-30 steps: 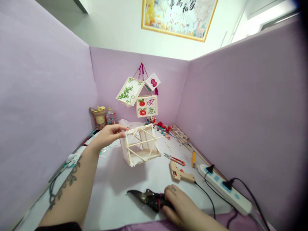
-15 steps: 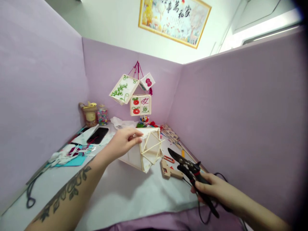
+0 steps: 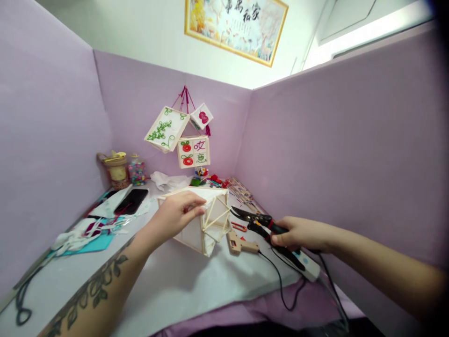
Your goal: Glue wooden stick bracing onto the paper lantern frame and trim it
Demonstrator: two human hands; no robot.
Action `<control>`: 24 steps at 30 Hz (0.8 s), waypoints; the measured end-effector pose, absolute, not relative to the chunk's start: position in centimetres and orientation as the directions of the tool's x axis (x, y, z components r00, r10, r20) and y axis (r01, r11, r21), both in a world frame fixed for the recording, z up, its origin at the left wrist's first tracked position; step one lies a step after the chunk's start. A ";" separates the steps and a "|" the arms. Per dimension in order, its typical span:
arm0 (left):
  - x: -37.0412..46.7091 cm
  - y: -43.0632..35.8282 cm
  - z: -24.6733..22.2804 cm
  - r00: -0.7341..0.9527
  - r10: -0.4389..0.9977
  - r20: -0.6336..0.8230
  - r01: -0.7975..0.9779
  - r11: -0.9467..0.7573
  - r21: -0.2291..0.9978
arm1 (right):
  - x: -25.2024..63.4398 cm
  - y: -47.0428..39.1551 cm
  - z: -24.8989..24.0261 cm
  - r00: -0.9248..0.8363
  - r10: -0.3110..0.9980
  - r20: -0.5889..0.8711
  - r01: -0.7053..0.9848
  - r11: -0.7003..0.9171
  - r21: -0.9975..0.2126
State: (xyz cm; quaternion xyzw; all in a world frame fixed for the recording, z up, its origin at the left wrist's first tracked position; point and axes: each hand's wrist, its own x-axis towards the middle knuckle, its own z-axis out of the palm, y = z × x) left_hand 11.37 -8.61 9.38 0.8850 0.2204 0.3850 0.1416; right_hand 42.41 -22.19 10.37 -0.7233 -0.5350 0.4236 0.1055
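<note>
My left hand (image 3: pixel 180 210) grips the upper edge of a white box-shaped lantern (image 3: pixel 191 236) with a frame of thin wooden sticks. The lantern is tilted, and sticks cross its right-hand side in a zigzag. In my right hand (image 3: pixel 294 234) is a pair of pruning shears (image 3: pixel 257 220) with black blades and dark handles. The blades are parted, and their tips are at or close to the lantern's right edge; whether they touch a stick I cannot tell. Below the blades lies a tan glue gun (image 3: pixel 242 244), its black cord trailing toward the front.
A red-handled tool (image 3: pixel 239 227) lies behind the glue gun. Loose wooden sticks (image 3: pixel 243 193) run along the right wall. A phone (image 3: pixel 131 201) and cloth scraps (image 3: pixel 75 236) lie at left. Decorated lanterns (image 3: pixel 194 152) hang at the back. A power strip (image 3: pixel 308 267) is beneath my right hand.
My right hand has brought the shears up and leftward to the lantern's edge. My left hand still holds the lantern. The whole view has shifted slightly.
</note>
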 end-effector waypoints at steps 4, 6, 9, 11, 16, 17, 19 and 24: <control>11.5 -8.6 9.4 0.612 0.490 0.621 0.284 -0.869 0.406 | 42.7 -21.9 11.0 0.094 0.858 -0.506 0.771 -0.384 -0.509; 11.5 -8.6 9.3 0.617 0.482 0.622 0.277 -0.873 0.401 | 42.7 -21.9 11.2 0.090 0.856 -0.509 0.790 -0.373 -0.487; 11.6 -8.5 9.2 0.618 0.471 0.629 0.269 -0.879 0.393 | 42.5 -21.9 11.5 0.101 0.856 -0.507 0.812 -0.366 -0.456; 11.6 -8.5 9.1 0.624 0.464 0.629 0.267 -0.883 0.387 | 42.3 -21.9 11.8 0.108 0.854 -0.510 0.820 -0.366 -0.439; 11.6 -8.5 9.1 0.635 0.457 0.623 0.264 -0.886 0.380 | 42.4 -21.9 12.1 0.122 0.847 -0.517 0.846 -0.361 -0.392; 11.6 -8.5 9.2 0.636 0.458 0.621 0.266 -0.886 0.381 | 42.4 -21.9 12.1 0.122 0.847 -0.517 0.849 -0.359 -0.387; 11.6 -8.6 9.2 0.639 0.463 0.615 0.272 -0.883 0.382 | 42.5 -21.8 12.0 0.120 0.847 -0.518 0.849 -0.358 -0.388; 11.7 -8.7 9.2 0.648 0.465 0.603 0.269 -0.881 0.390 | 42.3 -21.3 11.8 0.140 0.847 -0.513 0.843 -0.374 -0.387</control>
